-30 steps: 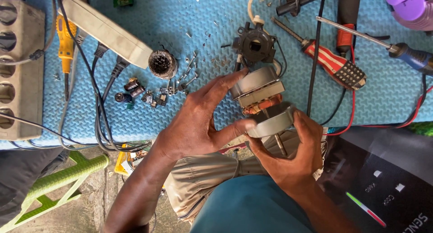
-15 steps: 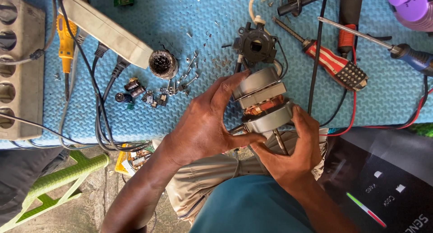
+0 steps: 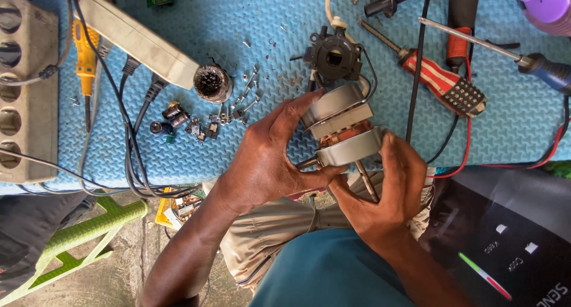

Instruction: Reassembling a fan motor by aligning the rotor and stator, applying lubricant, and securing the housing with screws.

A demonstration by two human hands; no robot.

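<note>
Head view looks down on a blue foam mat point(image 3: 238, 21) that covers the bench, with a dark appliance panel point(image 3: 511, 235) at lower right, cut off by the frame edge. At far left a grey block with round holes point(image 3: 24, 93) is also cut by the edge. A long beige power strip point(image 3: 134, 36) lies slanted across the upper left, with black cables point(image 3: 128, 140) running down from it off the mat. A green plastic stool point(image 3: 77, 235) shows below the bench.

Both hands hold a small electric motor point(image 3: 342, 128) over the near edge of the mat. The left hand point(image 3: 264, 158) wraps its fingers over the grey housing, and the right hand point(image 3: 386, 194) grips the lower end cap, its thumb lying along the shaft point(image 3: 367, 182). The copper-coloured core shows only in the gap between the two shells.

Just beyond the motor sits a black round plastic mount point(image 3: 334, 56). A red-striped screwdriver point(image 3: 437, 78) and a blue-handled screwdriver point(image 3: 550, 69) lie to the right, and a yellow tester screwdriver point(image 3: 85, 57) to the left. A round metal part point(image 3: 211, 82), small capacitors point(image 3: 172, 115) and loose screws point(image 3: 244, 99) are scattered left of the hands; the screws are too small to tell apart.
</note>
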